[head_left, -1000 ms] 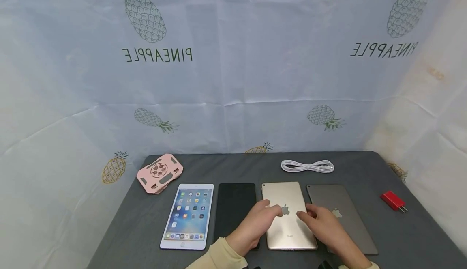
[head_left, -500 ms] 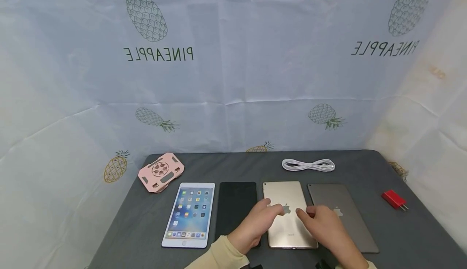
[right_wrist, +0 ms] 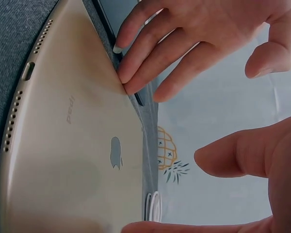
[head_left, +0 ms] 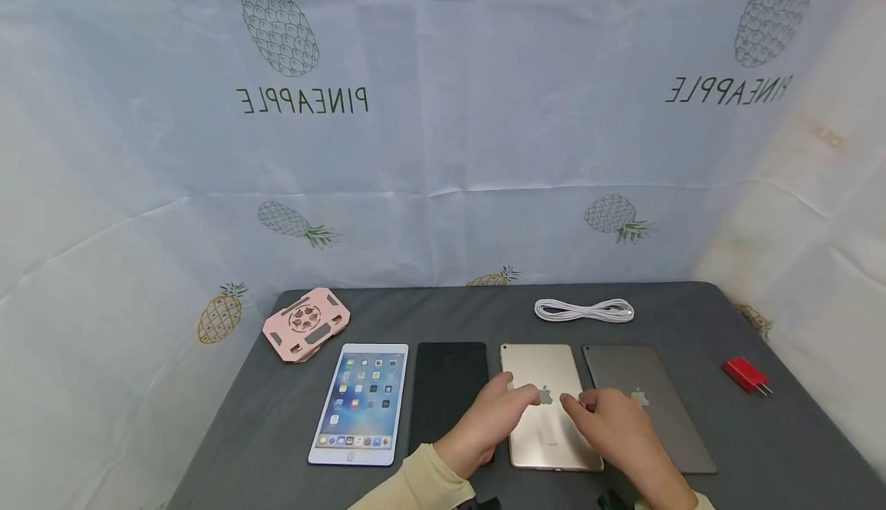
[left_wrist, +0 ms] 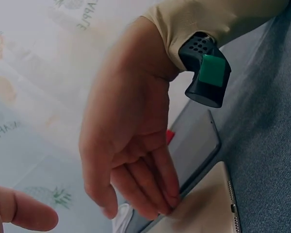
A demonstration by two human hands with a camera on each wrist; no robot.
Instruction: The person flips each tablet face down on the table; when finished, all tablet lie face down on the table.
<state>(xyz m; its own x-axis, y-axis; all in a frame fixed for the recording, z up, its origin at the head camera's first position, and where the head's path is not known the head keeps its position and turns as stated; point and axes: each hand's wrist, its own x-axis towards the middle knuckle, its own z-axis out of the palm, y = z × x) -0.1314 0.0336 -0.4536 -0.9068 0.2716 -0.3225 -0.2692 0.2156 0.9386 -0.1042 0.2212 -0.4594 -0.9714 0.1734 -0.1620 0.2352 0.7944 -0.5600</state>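
A gold iPad [head_left: 551, 441] lies back up on the dark cloth, its logo showing between my two hands. From the left, my left hand [head_left: 490, 416] reaches to it, the straight fingers meeting its left edge in the right wrist view and the thumb raised over its back. On the other side my right hand [head_left: 614, 427] has its fingertips [left_wrist: 170, 200] at the right edge, thumb held apart. To the left are a black tablet [head_left: 446, 387], partly hidden by my left forearm, and a white tablet [head_left: 361, 406] with a lit screen. A grey iPad [head_left: 671, 425] lies beneath my right hand's far side.
A pink cut-out piece with a round centre [head_left: 304, 321] lies at the back left of the table [head_left: 242, 433]. A coiled white cable [head_left: 584, 311] lies behind the tablets, and a red charger plug [head_left: 744, 374] on the far right. A pineapple-printed sheet [head_left: 450, 110] hangs behind.
The right hand's fingers have drawn slightly inward toward its thumb. The left hand and the tablets keep nearly the same places; the whole head view has shifted a little.
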